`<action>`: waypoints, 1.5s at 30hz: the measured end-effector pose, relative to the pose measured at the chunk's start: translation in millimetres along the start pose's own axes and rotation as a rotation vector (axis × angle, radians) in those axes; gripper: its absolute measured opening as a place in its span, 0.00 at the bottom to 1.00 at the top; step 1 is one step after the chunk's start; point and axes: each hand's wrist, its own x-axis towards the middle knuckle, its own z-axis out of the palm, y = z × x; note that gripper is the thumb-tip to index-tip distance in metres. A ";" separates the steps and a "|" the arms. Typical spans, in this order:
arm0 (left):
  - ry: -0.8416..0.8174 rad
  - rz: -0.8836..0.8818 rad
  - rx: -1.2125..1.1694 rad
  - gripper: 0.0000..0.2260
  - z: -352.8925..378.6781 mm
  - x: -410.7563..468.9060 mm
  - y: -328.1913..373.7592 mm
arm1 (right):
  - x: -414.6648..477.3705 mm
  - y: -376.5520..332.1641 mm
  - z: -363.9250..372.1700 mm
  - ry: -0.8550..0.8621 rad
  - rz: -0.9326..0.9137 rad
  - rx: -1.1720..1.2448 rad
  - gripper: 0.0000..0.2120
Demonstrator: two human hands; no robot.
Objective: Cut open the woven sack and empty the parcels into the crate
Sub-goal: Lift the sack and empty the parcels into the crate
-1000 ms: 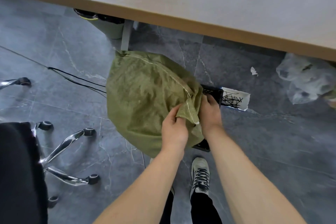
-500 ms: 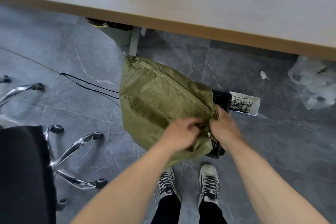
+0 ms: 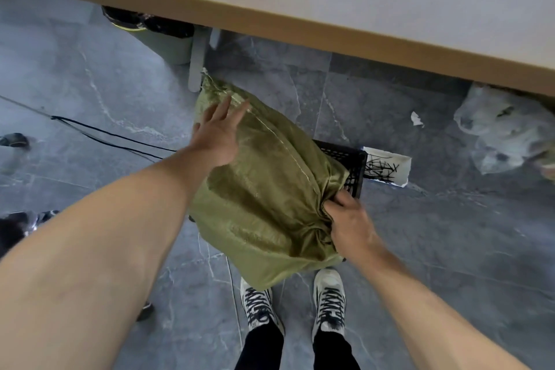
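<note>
Green woven sack (image 3: 264, 198): slumped on grey tile floor (image 3: 450, 249), draped over black crate (image 3: 353, 164), hiding most of it; white stitched seam (image 3: 285, 153) runs diag. from far-left corner to near-right end; far corner sits just by table leg (image 3: 196, 63).
Crate detail: lattice walls, only far-right corner shows from under sack; on floor just ahead of the shoes (image 3: 259, 305).
L hand (image 3: 216, 135): fingers straight & spread, holding nothing; at sack's upper-left part, palm over the cloth; touching or just above, can't tell.
R hand (image 3: 350, 221): fingers curled into bunched cloth at sack's near-right end, right beside crate wall; grasping the sack.
Arms: both bare, reaching down & fwd from bottom of view.
Table (image 3: 300, 30): pale top w/ wood-colour edge, crosses top of view.
Bin (image 3: 163, 43): pale green w/ dark liner, under table, left of leg.
White box (image 3: 387, 167): touching crate's right side, thin black pieces inside; what they are, can't tell.
Cable (image 3: 114, 138): black, on floor left of sack.
Plastic bag (image 3: 504, 132): clear, crumpled, far right by table edge.
Paper scrap (image 3: 417, 119): white, on floor btw sack & bag.
</note>
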 end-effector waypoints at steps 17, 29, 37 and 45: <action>-0.099 0.226 0.201 0.27 7.3 32.0 10.9 | 7.2 -14.7 -7.4 0.065 0.023 0.007 0.22; 0.225 0.243 -0.251 0.06 -43.8 -44.5 28.5 | 13.0 -12.7 -49.4 0.344 0.612 0.270 0.16; 0.139 -0.049 -0.583 0.28 -2.4 -82.3 -1.4 | 31.1 -12.5 -79.1 0.538 0.804 0.459 0.12; -0.210 -0.287 0.096 0.44 2.0 -90.3 -54.2 | 12.1 -7.6 -73.6 0.495 0.743 0.415 0.12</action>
